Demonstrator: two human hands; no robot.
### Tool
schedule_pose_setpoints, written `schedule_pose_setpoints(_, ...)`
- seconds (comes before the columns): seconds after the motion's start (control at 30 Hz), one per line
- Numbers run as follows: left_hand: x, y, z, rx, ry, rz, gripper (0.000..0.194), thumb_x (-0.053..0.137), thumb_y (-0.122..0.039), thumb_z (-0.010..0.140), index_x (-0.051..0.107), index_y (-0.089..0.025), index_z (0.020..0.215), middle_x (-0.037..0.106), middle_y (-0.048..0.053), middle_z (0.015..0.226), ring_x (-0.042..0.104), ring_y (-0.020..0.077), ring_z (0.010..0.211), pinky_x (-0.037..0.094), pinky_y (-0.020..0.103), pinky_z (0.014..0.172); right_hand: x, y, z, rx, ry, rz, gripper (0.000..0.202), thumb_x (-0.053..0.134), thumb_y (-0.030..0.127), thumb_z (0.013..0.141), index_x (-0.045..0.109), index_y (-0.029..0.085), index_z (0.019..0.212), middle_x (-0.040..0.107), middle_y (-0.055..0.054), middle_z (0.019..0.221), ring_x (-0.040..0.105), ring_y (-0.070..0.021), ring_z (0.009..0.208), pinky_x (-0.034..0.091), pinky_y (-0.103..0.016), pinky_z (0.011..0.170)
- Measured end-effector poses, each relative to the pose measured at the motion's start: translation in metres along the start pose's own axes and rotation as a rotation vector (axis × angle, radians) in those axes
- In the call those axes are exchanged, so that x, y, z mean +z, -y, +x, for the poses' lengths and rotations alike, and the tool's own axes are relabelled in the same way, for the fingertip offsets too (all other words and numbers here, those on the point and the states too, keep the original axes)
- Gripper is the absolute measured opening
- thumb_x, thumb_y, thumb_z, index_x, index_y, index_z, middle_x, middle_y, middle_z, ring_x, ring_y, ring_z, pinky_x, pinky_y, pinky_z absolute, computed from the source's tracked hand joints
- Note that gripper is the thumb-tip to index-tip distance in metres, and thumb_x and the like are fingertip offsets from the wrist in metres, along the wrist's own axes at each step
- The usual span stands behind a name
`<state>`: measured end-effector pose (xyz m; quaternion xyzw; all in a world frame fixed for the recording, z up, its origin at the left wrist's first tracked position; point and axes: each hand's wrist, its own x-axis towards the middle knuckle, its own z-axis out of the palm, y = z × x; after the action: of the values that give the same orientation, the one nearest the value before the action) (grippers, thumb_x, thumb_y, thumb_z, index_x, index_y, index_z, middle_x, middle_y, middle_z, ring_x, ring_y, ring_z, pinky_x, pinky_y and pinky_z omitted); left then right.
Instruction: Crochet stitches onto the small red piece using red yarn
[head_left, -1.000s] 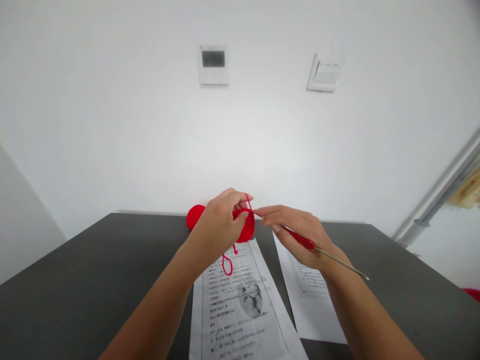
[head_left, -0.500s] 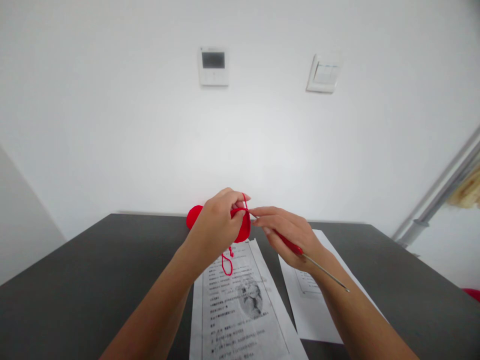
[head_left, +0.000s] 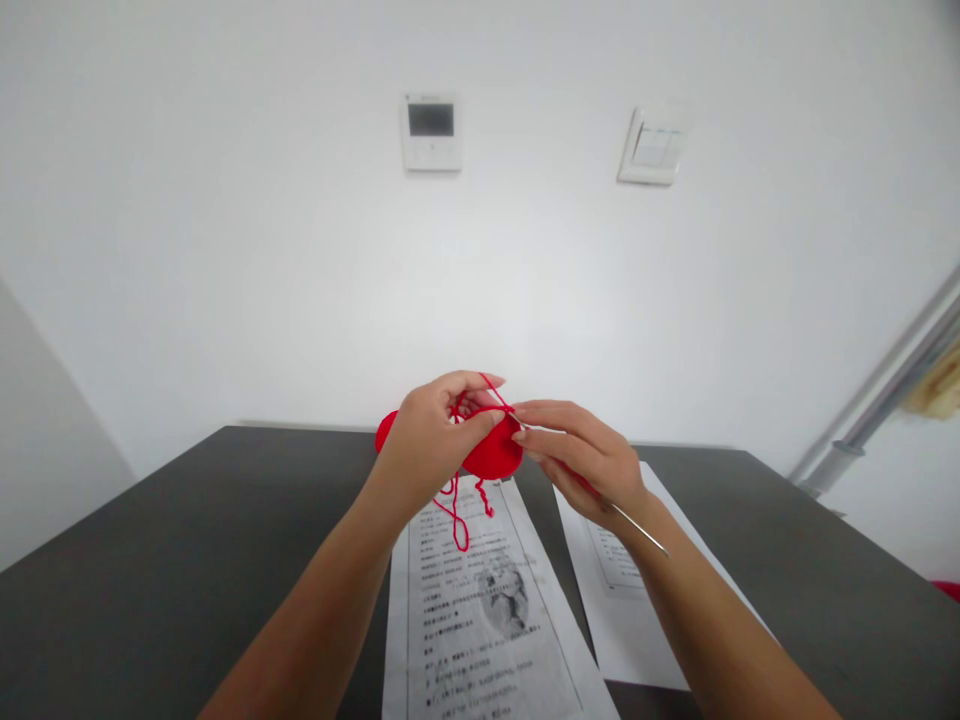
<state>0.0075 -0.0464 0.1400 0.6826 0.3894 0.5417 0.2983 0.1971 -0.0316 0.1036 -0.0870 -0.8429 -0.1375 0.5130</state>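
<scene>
My left hand (head_left: 442,420) is closed on a red crochet piece (head_left: 493,455), thumb in front, with a strand of red yarn (head_left: 491,386) running over the raised index finger. In my right hand (head_left: 581,450) is a crochet hook (head_left: 637,528), its fingers wrapped round the grip and the metal shaft sticking out behind toward the wrist. The hook's front end meets the yarn at the top edge of the piece, between both hands. Loose yarn loops and a short curled tail hang below. Partly behind my left hand lies a red yarn ball (head_left: 385,428).
A printed sheet (head_left: 480,620) with a dark picture lies on the dark table (head_left: 300,500) below my hands. A second sheet (head_left: 630,630) is under my right forearm. A white wall (head_left: 300,250) rises behind, carrying a panel (head_left: 433,133) and a switch (head_left: 651,147).
My left hand has loosened, showing more of the crochet piece, which has shifted right. The strand now slants toward the hook. My right hand and hook have turned slightly; the hanging yarn hangs longer.
</scene>
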Motion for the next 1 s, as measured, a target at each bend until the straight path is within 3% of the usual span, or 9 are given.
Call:
schedule_pose_setpoints(0.27, -0.001, 0.006, 0.006, -0.165, 0.073, -0.359, 0.038, 0.076, -0.021, 0.064, 0.071, -0.012, 0.101, 0.068, 0.003, 0.076, 0.062, 0.0141, 0.07, 0.05, 0.029, 0.068, 0.0, -0.008, -0.005, -0.109, -0.015, -0.115, 0.044, 0.061, 0.005, 0.087, 0.058, 0.02, 0.128, 0.07, -0.012, 0.114, 0.065, -0.0241, 0.114, 0.062, -0.041, 0.085)
schedule_pose_setpoints(0.5, 0.007, 0.011, 0.009, -0.234, 0.101, -0.621, 0.036, 0.081, -0.021, 0.059, 0.074, -0.013, 0.093, 0.069, 0.003, 0.074, 0.062, 0.0125, 0.067, 0.05, 0.027, 0.067, 0.008, -0.008, -0.007, -0.117, -0.087, -0.243, 0.035, 0.06, 0.008, 0.087, 0.06, 0.022, 0.119, 0.069, -0.012, 0.11, 0.065, -0.0251, 0.11, 0.062, -0.042, 0.082)
schedule_pose_setpoints(0.63, 0.012, 0.011, 0.007, -0.158, -0.02, -0.499, 0.036, 0.079, -0.023, 0.062, 0.073, -0.013, 0.096, 0.068, 0.002, 0.073, 0.06, 0.0127, 0.067, 0.05, 0.027, 0.067, 0.018, -0.003, -0.008, -0.008, -0.125, -0.275, 0.034, 0.059, 0.007, 0.086, 0.059, 0.022, 0.117, 0.066, -0.013, 0.112, 0.064, -0.025, 0.11, 0.06, -0.043, 0.084)
schedule_pose_setpoints(0.77, 0.015, 0.013, 0.005, -0.032, -0.111, -0.198, 0.035, 0.07, -0.022, 0.071, 0.071, -0.013, 0.105, 0.068, 0.003, 0.078, 0.062, 0.0158, 0.074, 0.051, 0.03, 0.071, 0.021, 0.005, -0.003, 0.062, -0.121, -0.263, 0.028, 0.057, 0.006, 0.086, 0.059, 0.019, 0.111, 0.066, -0.014, 0.108, 0.064, -0.0243, 0.104, 0.059, -0.043, 0.083)
schedule_pose_setpoints(1.0, 0.01, 0.013, 0.007, 0.2, -0.146, 0.206, 0.026, 0.059, -0.012, 0.077, 0.072, -0.018, 0.099, 0.069, 0.003, 0.086, 0.063, 0.0171, 0.084, 0.05, 0.033, 0.082, 0.012, 0.012, 0.007, 0.145, -0.052, -0.209, 0.022, 0.054, 0.01, 0.09, 0.063, 0.021, 0.107, 0.07, -0.012, 0.106, 0.066, -0.0232, 0.101, 0.058, -0.042, 0.084)
